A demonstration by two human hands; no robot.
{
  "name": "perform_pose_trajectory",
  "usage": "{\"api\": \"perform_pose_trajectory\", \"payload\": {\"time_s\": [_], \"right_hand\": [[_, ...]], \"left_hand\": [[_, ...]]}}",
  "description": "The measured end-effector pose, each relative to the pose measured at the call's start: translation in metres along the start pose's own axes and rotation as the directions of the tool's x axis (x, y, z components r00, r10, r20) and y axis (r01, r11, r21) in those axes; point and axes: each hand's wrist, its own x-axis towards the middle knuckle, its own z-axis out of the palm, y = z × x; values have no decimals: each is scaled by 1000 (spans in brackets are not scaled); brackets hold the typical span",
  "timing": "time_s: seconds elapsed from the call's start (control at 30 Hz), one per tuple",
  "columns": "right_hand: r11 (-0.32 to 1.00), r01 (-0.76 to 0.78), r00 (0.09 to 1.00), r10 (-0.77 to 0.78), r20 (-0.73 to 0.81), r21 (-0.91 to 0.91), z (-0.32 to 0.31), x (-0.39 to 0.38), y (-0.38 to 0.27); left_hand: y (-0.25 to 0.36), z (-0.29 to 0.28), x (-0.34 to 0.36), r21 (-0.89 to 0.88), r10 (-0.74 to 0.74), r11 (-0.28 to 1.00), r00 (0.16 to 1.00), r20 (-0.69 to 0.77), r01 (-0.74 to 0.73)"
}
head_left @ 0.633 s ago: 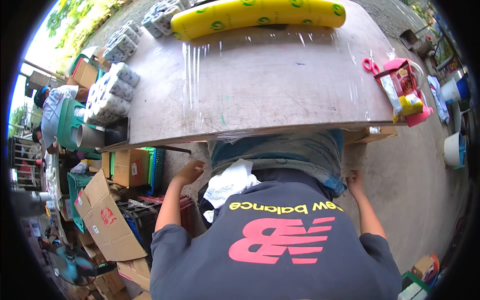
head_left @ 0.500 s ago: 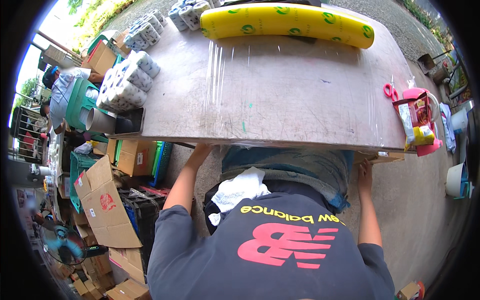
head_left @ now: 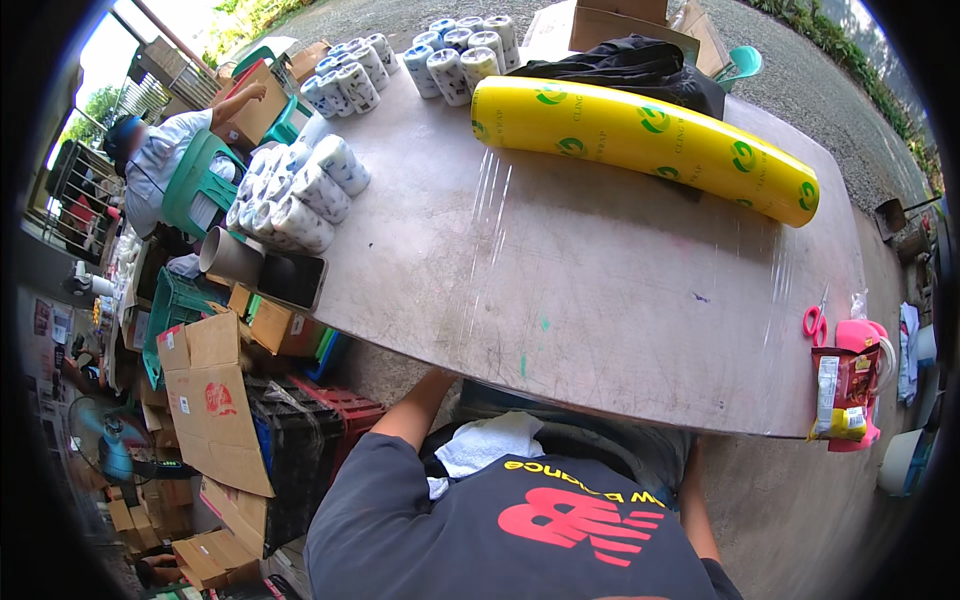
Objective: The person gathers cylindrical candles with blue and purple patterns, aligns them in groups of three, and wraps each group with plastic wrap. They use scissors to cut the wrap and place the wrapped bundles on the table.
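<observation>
My left hand [head_left: 438,376] reaches to the underside of the grey table [head_left: 610,290] at its near edge, its fingers hidden. My right hand [head_left: 690,452] is low by my lap under the same edge, also mostly hidden. A white cloth [head_left: 490,445] lies on my lap. On the table are a long yellow wrap roll [head_left: 640,145], clustered white patterned rolls [head_left: 320,195], a grey cylinder [head_left: 230,255] beside a dark phone-like object [head_left: 290,280], pink scissors [head_left: 815,325], and a brown-and-red packet [head_left: 838,385] with pink items near the right edge.
A co-worker [head_left: 170,170] in a light shirt sits at the left near green chairs. Cardboard boxes [head_left: 205,380], crates [head_left: 330,415] and a fan [head_left: 115,440] crowd the lower left. Dark fabric [head_left: 620,70] and boxes lie at the far side; buckets [head_left: 905,460] stand at the right.
My hands have moved up and forward under the table's edge. My view has shifted, so the table and its items appear lower and tilted, with more of the far side showing.
</observation>
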Motion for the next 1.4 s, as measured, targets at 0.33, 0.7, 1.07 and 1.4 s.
{"api": "perform_pose_trajectory", "payload": {"time_s": [0.33,0.7,1.07,1.4], "right_hand": [[-193,344,679,728,101,-919,13,-79,-143],[-44,940,342,58,938,-339,291,-99,-510],[-403,770,261,-507,821,-494,586,54,-546],[-281,718,552,-327,767,-637,645,81,-533]], "left_hand": [[169,-309,-41,-352,305,932,335,892,88],[60,-345,285,-143,-59,985,580,-813,-101],[29,-277,349,-714,-353,605,686,-637,-352],[38,-301,319,-750,-531,651,638,-558,-113]]}}
